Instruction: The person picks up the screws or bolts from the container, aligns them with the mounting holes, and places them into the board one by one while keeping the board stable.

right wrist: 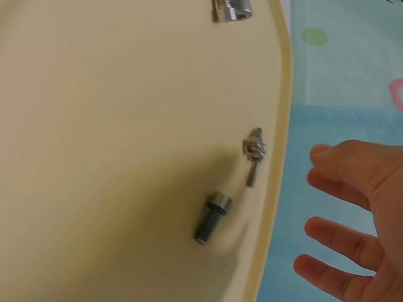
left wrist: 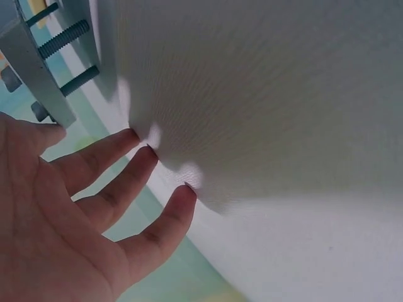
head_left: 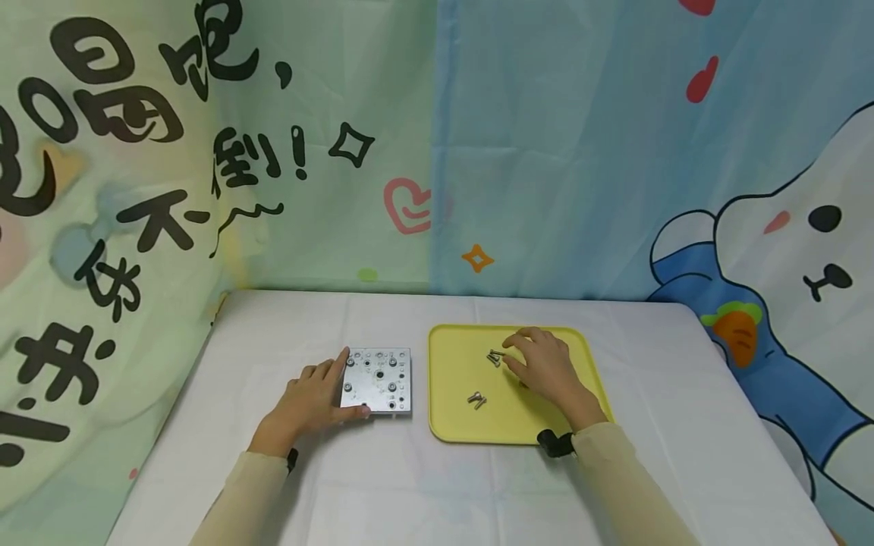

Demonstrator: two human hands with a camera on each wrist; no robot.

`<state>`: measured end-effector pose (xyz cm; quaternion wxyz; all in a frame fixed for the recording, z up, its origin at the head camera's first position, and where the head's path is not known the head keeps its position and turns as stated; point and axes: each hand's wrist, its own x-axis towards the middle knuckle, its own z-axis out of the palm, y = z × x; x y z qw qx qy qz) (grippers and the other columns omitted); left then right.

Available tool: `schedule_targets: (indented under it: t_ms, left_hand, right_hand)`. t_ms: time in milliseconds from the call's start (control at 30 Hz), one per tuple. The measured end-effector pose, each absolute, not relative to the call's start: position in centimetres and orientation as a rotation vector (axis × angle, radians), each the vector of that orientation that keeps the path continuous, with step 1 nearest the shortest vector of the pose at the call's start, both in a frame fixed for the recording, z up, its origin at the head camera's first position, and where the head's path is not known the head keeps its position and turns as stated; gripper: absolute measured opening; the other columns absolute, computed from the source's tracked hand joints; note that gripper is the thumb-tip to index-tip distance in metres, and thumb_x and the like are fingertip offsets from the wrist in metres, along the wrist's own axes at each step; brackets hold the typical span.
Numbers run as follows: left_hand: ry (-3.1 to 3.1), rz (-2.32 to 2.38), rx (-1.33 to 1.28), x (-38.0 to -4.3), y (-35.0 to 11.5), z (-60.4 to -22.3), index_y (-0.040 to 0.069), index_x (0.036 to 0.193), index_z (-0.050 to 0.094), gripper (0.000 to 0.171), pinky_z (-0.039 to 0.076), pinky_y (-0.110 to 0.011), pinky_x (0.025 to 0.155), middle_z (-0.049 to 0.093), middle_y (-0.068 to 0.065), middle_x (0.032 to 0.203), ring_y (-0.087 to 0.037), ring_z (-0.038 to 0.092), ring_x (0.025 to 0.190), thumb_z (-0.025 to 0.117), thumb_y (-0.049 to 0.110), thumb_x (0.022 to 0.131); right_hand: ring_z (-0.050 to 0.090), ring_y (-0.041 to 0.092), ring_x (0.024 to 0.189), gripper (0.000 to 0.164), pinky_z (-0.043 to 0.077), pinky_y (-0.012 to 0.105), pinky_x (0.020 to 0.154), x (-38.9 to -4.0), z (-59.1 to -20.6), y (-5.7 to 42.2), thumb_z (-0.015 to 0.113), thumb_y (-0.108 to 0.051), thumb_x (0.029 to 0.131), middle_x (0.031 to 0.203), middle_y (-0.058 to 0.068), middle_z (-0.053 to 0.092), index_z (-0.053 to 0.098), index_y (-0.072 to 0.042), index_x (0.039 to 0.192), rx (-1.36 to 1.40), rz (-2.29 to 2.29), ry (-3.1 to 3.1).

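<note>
A square silver metal plate (head_left: 377, 379) with several screws set in it lies on the white table. My left hand (head_left: 309, 403) grips it at the left side, index finger at the upper left corner and thumb at the near edge. In the left wrist view, threaded screw shanks (left wrist: 65, 39) stick out beneath the plate, and the other fingertips rest on the cloth. My right hand (head_left: 546, 366) hovers over the yellow tray (head_left: 456, 349), fingers spread and holding nothing. Near its fingertips lie small screws (head_left: 495, 358); a socket-head bolt (right wrist: 213, 218) shows in the right wrist view.
Another little group of screws (head_left: 476, 400) lies in the tray's near left part. The tray has a low raised rim. A white cloth (head_left: 410, 485) covers the table, and a printed curtain (head_left: 546, 152) hangs behind it.
</note>
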<state>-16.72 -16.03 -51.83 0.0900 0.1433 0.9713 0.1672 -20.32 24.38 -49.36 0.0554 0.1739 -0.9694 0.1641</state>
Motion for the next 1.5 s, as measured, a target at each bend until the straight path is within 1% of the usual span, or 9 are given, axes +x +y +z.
schedule_targets:
  t_ms: [133, 267, 533, 767, 933, 1267, 1500]
  left_hand:
    - [2.883, 0.502, 0.421, -16.8, -16.0, -51.9, 0.01, 0.161, 0.017, 0.116, 0.041, -0.064, 0.095, 0.044, -0.021, 0.148, -0.045, 0.042, 0.131, 0.066, 0.075, 0.078]
    - [2.876, 0.497, 0.41, -16.8, -16.0, -51.9, 0.012, 0.161, 0.016, 0.116, 0.041, -0.063, 0.096, 0.044, -0.021, 0.149, -0.045, 0.042, 0.131, 0.066, 0.076, 0.078]
    - [2.874, 0.515, 0.412, -16.7, -16.0, -51.5, 0.01, 0.161, 0.018, 0.114, 0.041, -0.064, 0.096, 0.044, -0.022, 0.147, -0.046, 0.042, 0.13, 0.068, 0.073, 0.079]
    - [2.872, 0.512, 0.4, -16.7, -15.9, -51.6, 0.012, 0.161, 0.016, 0.114, 0.04, -0.064, 0.097, 0.042, -0.022, 0.149, -0.046, 0.041, 0.132, 0.067, 0.072, 0.08]
    - [2.869, 0.519, 0.39, -16.7, -15.9, -51.6, 0.011, 0.161, 0.016, 0.114, 0.039, -0.065, 0.097, 0.042, -0.023, 0.149, -0.046, 0.041, 0.132, 0.068, 0.072, 0.08]
    - [2.861, 0.536, 0.395, -16.6, -15.9, -51.2, 0.01, 0.161, 0.017, 0.113, 0.039, -0.066, 0.097, 0.042, -0.024, 0.149, -0.047, 0.041, 0.132, 0.069, 0.07, 0.08]
    - [2.856, 0.543, 0.396, -16.5, -15.9, -51.2, 0.01, 0.161, 0.017, 0.113, 0.038, -0.066, 0.097, 0.042, -0.024, 0.149, -0.046, 0.041, 0.132, 0.068, 0.07, 0.081]
  right_hand:
    - [0.055, 0.043, 0.113, 0.01, 0.037, 0.07, 0.094, -20.7, -49.8, 23.9, 0.073, -0.019, 0.093, 0.121, 0.017, 0.06, 0.073, -0.011, 0.1, 0.497, 0.498, -2.99]
    - [0.056, 0.041, 0.11, 0.009, 0.037, 0.069, 0.094, -20.9, -50.2, 23.4, 0.073, -0.021, 0.092, 0.118, 0.016, 0.062, 0.073, -0.013, 0.094, 0.448, 0.511, -3.03]
    - [0.056, 0.039, 0.107, 0.012, 0.037, 0.068, 0.094, -21.2, -50.7, 22.6, 0.07, -0.024, 0.093, 0.115, 0.015, 0.062, 0.072, -0.012, 0.094, 0.38, 0.436, -3.114]
    - [0.058, 0.038, 0.102, 0.012, 0.039, 0.067, 0.093, -21.2, -51.0, 22.4, 0.068, -0.022, 0.095, 0.109, 0.013, 0.062, 0.071, -0.01, 0.096, 0.381, 0.385, -3.122]
    - [0.058, 0.037, 0.097, 0.011, 0.041, 0.066, 0.089, -21.2, -51.0, 22.3, 0.066, -0.019, 0.096, 0.104, 0.012, 0.061, 0.071, -0.01, 0.094, 0.386, 0.35, -3.12]
    - [0.058, 0.037, 0.1, 0.012, 0.042, 0.064, 0.09, -20.5, -50.5, 22.3, 0.062, -0.016, 0.095, 0.108, 0.013, 0.062, 0.07, -0.009, 0.089, 0.374, 0.376, -3.094]
    - [0.059, 0.037, 0.099, 0.009, 0.043, 0.064, 0.09, -19.9, -50.2, 22.3, 0.065, -0.015, 0.092, 0.108, 0.012, 0.063, 0.07, -0.009, 0.088, 0.405, 0.451, -3.006]
